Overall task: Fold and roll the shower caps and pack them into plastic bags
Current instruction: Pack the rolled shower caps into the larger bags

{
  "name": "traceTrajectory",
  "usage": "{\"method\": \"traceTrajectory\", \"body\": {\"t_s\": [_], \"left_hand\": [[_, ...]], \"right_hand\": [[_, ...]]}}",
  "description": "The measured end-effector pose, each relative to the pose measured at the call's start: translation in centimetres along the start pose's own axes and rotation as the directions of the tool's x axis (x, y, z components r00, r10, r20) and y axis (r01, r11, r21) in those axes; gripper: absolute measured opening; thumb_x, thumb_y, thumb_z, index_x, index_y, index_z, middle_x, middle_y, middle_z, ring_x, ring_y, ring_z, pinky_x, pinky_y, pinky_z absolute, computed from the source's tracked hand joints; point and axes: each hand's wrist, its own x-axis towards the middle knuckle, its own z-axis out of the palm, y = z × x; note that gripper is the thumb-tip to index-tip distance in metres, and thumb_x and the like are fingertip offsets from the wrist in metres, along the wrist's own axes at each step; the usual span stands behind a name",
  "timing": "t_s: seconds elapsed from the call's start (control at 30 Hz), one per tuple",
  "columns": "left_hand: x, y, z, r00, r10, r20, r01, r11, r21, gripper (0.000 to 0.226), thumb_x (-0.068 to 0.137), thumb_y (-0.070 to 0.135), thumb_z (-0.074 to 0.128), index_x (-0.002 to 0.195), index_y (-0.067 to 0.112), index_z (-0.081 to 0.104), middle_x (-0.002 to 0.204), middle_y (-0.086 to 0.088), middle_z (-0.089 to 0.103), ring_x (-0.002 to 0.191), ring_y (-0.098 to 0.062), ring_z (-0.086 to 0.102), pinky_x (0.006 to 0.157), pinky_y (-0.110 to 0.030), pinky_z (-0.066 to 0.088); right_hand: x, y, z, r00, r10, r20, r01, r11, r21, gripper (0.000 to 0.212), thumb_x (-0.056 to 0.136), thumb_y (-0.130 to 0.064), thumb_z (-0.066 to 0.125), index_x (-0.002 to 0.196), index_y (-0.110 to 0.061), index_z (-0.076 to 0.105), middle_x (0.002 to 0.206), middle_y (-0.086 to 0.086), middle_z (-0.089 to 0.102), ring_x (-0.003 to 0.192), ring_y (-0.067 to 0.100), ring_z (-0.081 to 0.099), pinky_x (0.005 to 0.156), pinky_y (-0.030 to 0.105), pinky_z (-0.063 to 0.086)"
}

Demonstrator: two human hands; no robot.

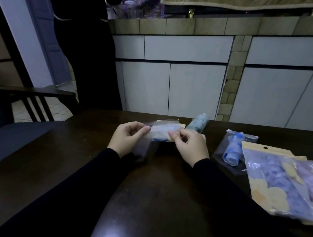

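Head view: left hand (129,136) and right hand (189,145) each pinch an end of a plastic bag (162,133) with a rolled shower cap inside, bench (72,167) 12 o'clock. Looks like the sealing step; next, press the flap closed and set it with the packed bag (232,153) at 2 o'clock.

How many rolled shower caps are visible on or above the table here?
3: one in the clear bag pinched by the left hand and right hand, one loose roll behind the right hand, one bagged blue roll further right. The printed packs may hide more.
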Motion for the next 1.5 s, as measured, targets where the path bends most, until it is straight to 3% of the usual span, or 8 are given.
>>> {"method": "traceTrajectory", "body": {"t_s": [0.23, 0.4, 0.57, 0.8, 1.07, 1.27, 1.4, 1.5], "left_hand": [[-0.1, 0.1, 0.8, 1.000, -0.015, -0.026, 0.012, 0.992, -0.123, 0.003, 0.085, 0.020, 0.071, 0.084, 0.021, 0.073, 0.084, 0.001, 0.073, 0.082, -0.008, 0.067, 0.077, -0.025, 0.053], [0.3, 0.3, 0.5, 0.988, -0.155, 0.001, 0.155, 0.985, -0.074, 0.017, 0.085, 0.026, 0.071, 0.085, 0.009, 0.073, 0.080, -0.010, 0.070, 0.071, -0.014, 0.059, 0.068, -0.028, 0.050], [0.4, 0.7, 0.9, 0.972, -0.223, -0.071, 0.211, 0.967, -0.139, 0.026, 0.087, 0.027, 0.070, 0.083, 0.001, 0.069, 0.074, -0.013, 0.065, 0.067, -0.019, 0.055, 0.064, -0.034, 0.048], [0.4, 1.0, 2.1, 0.831, -0.556, 0.020, 0.557, 0.831, -0.002, 0.024, 0.087, 0.027, 0.070, 0.079, 0.005, 0.065, 0.067, -0.013, 0.061, 0.054, -0.019, 0.053, 0.049, -0.028, 0.049], [0.9, 2.1, 1.8, 0.806, -0.588, 0.074, 0.547, 0.786, 0.287, 0.032, 0.084, 0.028, 0.072, 0.061, 0.011, 0.058, 0.051, -0.004, 0.052, 0.042, -0.015, 0.042, 0.042, -0.022, 0.031], [0.1, 2.1, 2.8, 0.872, -0.490, 0.008, 0.490, 0.872, -0.004, 0.022, 0.084, 0.022, 0.065, 0.071, 0.014, 0.050, 0.071, -0.010, 0.055, 0.056, -0.020, 0.051, 0.052, -0.025, 0.043], [-1.3, 3.4, 3.2, 0.929, -0.369, -0.040, 0.354, 0.914, -0.196, 0.017, 0.090, 0.023, 0.061, 0.081, 0.009, 0.058, 0.072, -0.010, 0.060, 0.062, -0.020, 0.056, 0.054, -0.027, 0.046], [-2.0, 4.8, 3.6, 0.952, -0.303, 0.037, 0.292, 0.869, -0.399, 0.029, 0.099, 0.030, 0.049, 0.098, 0.008, 0.068, 0.080, 0.002, 0.070, 0.072, -0.011, 0.067, 0.056, -0.020, 0.052]], "right_hand": [[0.0, 0.3, 0.0, 0.989, 0.138, -0.046, -0.131, 0.982, 0.138, 0.051, 0.071, -0.080, 0.038, 0.072, -0.037, 0.066, 0.080, -0.007, 0.067, 0.091, 0.029, 0.058, 0.087, 0.048, 0.047], [-0.2, -0.2, -0.4, 0.993, 0.098, -0.063, -0.097, 0.995, 0.019, 0.046, 0.092, -0.058, 0.046, 0.079, -0.021, 0.071, 0.073, -0.012, 0.056, 0.090, 0.018, 0.048, 0.082, 0.033, 0.026], [-0.4, -1.0, -0.2, 0.987, 0.133, -0.087, -0.134, 0.991, -0.009, 0.043, 0.095, -0.055, 0.043, 0.089, -0.022, 0.071, 0.080, -0.009, 0.061, 0.083, 0.013, 0.044, 0.088, 0.034, 0.024], [0.0, -1.1, 0.2, 0.923, 0.372, 0.100, -0.351, 0.919, -0.180, 0.033, 0.091, -0.053, 0.052, 0.103, -0.026, 0.066, 0.104, -0.003, 0.064, 0.100, 0.021, 0.053, 0.097, 0.040, 0.029], [0.0, -0.8, 0.0, 0.903, 0.413, 0.115, -0.381, 0.896, -0.226, 0.062, 0.078, -0.053, 0.069, 0.131, -0.031, 0.045, 0.129, -0.001, 0.057, 0.122, 0.023, 0.050, 0.103, 0.043, 0.031], [-0.9, -1.7, 0.1, 0.997, 0.057, -0.042, -0.067, 0.949, -0.309, 0.014, 0.087, -0.039, 0.062, 0.099, -0.033, 0.068, 0.095, -0.012, 0.067, 0.097, 0.014, 0.058, 0.080, 0.034, 0.027], [-1.2, -3.0, -0.5, 0.990, 0.106, 0.098, -0.101, 0.993, -0.053, 0.041, 0.098, -0.053, 0.036, 0.110, -0.029, 0.068, 0.106, -0.007, 0.070, 0.101, 0.016, 0.054, 0.100, 0.038, 0.029], [-0.9, -2.8, -0.3, 0.980, 0.156, 0.121, -0.163, 0.985, 0.051, 0.076, 0.077, -0.086, 0.028, 0.110, -0.030, 0.069, 0.105, -0.008, 0.069, 0.108, 0.020, 0.055, 0.104, 0.042, 0.033]]}}
